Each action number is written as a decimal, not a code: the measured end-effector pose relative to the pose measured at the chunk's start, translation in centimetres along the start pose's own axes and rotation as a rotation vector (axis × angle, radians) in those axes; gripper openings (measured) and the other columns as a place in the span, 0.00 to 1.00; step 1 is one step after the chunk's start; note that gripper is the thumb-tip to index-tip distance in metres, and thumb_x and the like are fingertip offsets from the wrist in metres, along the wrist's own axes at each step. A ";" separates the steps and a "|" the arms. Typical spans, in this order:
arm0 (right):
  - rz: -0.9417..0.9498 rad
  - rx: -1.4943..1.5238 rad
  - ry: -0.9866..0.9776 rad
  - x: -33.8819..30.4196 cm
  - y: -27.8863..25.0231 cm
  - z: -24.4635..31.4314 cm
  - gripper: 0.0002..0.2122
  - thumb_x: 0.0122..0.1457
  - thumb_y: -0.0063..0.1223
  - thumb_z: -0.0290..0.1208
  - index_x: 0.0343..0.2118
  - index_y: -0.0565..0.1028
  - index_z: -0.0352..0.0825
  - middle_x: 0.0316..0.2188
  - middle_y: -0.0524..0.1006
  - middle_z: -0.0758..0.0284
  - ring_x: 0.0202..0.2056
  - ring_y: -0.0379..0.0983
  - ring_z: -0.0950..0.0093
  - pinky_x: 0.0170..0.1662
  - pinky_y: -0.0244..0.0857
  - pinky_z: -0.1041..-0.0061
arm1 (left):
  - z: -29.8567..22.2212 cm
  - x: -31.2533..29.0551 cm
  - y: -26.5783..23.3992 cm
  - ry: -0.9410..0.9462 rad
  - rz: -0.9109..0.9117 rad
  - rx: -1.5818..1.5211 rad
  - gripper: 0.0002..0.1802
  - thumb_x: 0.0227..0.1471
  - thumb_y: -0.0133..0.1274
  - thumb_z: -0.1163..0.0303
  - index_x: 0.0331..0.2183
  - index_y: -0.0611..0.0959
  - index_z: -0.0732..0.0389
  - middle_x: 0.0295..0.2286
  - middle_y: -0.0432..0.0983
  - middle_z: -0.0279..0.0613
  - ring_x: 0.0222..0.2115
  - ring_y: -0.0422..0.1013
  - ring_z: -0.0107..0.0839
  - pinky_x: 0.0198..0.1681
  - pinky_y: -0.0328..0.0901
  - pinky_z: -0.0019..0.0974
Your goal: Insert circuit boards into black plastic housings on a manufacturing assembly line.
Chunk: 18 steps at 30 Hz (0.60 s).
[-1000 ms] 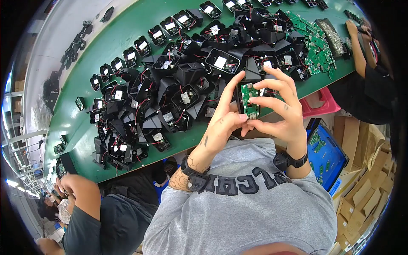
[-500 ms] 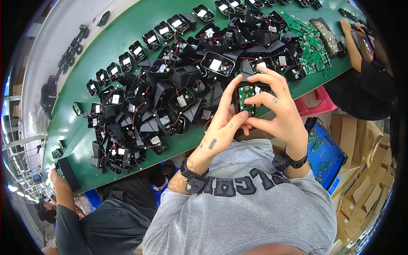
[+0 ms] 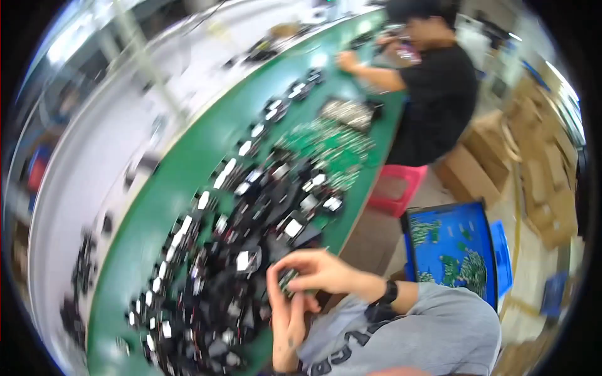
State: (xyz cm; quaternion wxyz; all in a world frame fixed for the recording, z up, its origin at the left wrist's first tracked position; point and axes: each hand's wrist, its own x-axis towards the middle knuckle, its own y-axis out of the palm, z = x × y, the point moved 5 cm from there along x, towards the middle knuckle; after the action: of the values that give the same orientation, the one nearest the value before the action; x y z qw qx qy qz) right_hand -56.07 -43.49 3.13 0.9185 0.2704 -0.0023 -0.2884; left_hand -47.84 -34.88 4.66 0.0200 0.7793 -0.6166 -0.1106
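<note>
Both my hands are together low in the middle of the picture, above the near edge of the green table (image 3: 188,166). Between them is a small black housing with a green circuit board (image 3: 287,281), mostly covered by fingers and smeared by motion. My right hand (image 3: 323,272) curves over it from the right, fingertips bent down onto it. From below, my left hand (image 3: 288,319) supports it with fingers pointing up. Just beyond lies a large heap of black housings (image 3: 269,216) with white labels and red wires.
Green circuit boards (image 3: 329,147) are piled past the heap, beside a box of small metallic parts (image 3: 347,114). A co-worker in black (image 3: 439,94) sits at the far right. Right of the table are a pink stool (image 3: 411,185), a blue tray of boards (image 3: 448,219) and cardboard boxes (image 3: 480,156).
The view has swung to the right, blurring the picture and bringing the co-worker and blue tray further in. My hands stay together around the housing, now lower and further left in the picture.
</note>
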 end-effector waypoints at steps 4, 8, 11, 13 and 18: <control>-0.003 -0.072 -0.300 -0.4 0.2 -0.7 0.21 0.56 0.54 0.20 0.53 0.67 0.30 0.47 0.71 0.67 0.44 0.69 0.81 0.45 0.66 0.79 | 0.2 -1.0 0.0 0.079 -0.063 0.045 0.39 0.58 0.39 0.80 0.64 0.39 0.52 0.34 0.70 0.47 0.18 0.67 0.26 0.22 0.67 0.29; -0.030 -0.122 -0.128 -1.2 -1.1 0.1 0.20 0.57 0.54 0.26 0.53 0.66 0.34 0.44 0.74 0.70 0.39 0.70 0.85 0.31 0.64 0.86 | 1.4 0.1 0.2 0.088 0.066 0.141 0.40 0.58 0.36 0.82 0.64 0.37 0.51 0.32 0.71 0.46 0.17 0.66 0.25 0.21 0.64 0.27; -0.014 -0.190 -0.151 -1.3 -1.0 0.5 0.19 0.58 0.53 0.28 0.53 0.67 0.35 0.42 0.75 0.71 0.36 0.70 0.85 0.24 0.60 0.88 | 1.3 0.1 0.0 0.156 0.093 0.325 0.39 0.57 0.35 0.82 0.64 0.38 0.52 0.30 0.71 0.45 0.17 0.65 0.23 0.20 0.63 0.25; -0.013 -0.154 -0.138 -1.5 -1.1 0.4 0.19 0.58 0.53 0.27 0.53 0.67 0.35 0.45 0.73 0.69 0.37 0.70 0.85 0.26 0.63 0.87 | 1.0 0.1 0.0 0.152 0.089 0.341 0.39 0.57 0.35 0.82 0.64 0.39 0.53 0.30 0.71 0.45 0.17 0.65 0.23 0.20 0.63 0.24; -0.007 -0.095 -0.126 -1.4 -0.7 0.2 0.19 0.57 0.55 0.26 0.52 0.68 0.34 0.47 0.72 0.68 0.38 0.70 0.84 0.27 0.66 0.86 | 1.7 0.1 -0.2 0.175 0.070 0.297 0.36 0.57 0.34 0.82 0.63 0.44 0.55 0.33 0.70 0.46 0.18 0.66 0.24 0.18 0.62 0.23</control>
State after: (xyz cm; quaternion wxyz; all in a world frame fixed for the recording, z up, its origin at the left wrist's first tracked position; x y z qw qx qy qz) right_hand -57.61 -43.31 3.15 0.9274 0.2078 -0.0453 -0.3077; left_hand -47.97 -34.74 2.96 -0.0379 0.7582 -0.6489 0.0507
